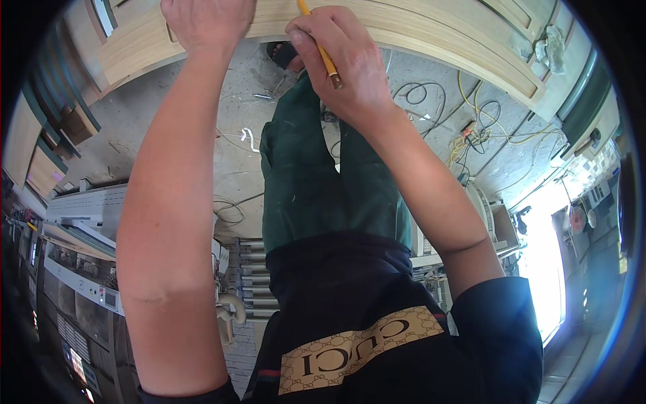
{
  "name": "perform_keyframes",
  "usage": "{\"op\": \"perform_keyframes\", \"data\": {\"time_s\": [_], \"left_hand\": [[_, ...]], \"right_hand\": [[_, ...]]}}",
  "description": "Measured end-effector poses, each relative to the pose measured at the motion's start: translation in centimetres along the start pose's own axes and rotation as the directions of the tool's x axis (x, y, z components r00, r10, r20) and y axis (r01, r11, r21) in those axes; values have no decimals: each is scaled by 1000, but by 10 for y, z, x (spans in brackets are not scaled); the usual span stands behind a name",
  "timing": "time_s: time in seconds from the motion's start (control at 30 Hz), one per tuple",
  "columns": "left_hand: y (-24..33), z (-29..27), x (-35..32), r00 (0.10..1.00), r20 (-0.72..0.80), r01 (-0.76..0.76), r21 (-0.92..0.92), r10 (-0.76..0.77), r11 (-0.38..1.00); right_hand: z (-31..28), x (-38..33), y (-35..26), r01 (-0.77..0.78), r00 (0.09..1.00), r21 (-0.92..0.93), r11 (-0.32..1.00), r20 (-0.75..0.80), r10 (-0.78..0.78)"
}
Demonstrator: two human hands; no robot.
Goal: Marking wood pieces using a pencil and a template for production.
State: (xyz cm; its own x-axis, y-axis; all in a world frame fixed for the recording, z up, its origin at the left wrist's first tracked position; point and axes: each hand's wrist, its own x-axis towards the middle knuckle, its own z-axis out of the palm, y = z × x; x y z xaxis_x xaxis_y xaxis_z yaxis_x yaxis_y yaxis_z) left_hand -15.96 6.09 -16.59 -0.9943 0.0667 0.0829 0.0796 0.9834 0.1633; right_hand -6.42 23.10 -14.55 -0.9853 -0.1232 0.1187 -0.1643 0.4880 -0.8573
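Note:
A yellow pencil (327, 59) is held in my right hand (353, 64), its fingers closed around it. The pencil's dark end points back toward me, and its other end reaches up to the top edge of the view. Beneath both hands runs a pale wooden panel (431, 40) with visible grain and long recessed grooves. My left hand (210, 23) is over the panel's near edge, left of the right hand; its fingers lie beyond the top edge, so their pose is hidden.
Cables (471, 124) and scraps lie on the concrete floor (239, 101). A crumpled clear plastic piece (553, 50) is at the upper right. Wooden boards (47, 161) stand at the left. A pale machine with a control panel (108, 296) is lower left, near a roller conveyor (256, 276).

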Motion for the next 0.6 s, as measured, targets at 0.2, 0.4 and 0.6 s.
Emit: {"op": "perform_keyframes", "data": {"time_s": [0.2,0.4,0.6], "left_hand": [[-3,5,-3,999,-49,-17,0,17,1000],[-37,24,-2,999,-10,-38,62,39,997],[-26,22,0,997,71,12,44,-15,999]], "right_hand": [[-23,4,-4,-155,985,59,986,91,149],[-64,-17,22,-51,999,-87,995,-18,50],[-85,-24,29,-114,993,-184,976,-19,112]]}}
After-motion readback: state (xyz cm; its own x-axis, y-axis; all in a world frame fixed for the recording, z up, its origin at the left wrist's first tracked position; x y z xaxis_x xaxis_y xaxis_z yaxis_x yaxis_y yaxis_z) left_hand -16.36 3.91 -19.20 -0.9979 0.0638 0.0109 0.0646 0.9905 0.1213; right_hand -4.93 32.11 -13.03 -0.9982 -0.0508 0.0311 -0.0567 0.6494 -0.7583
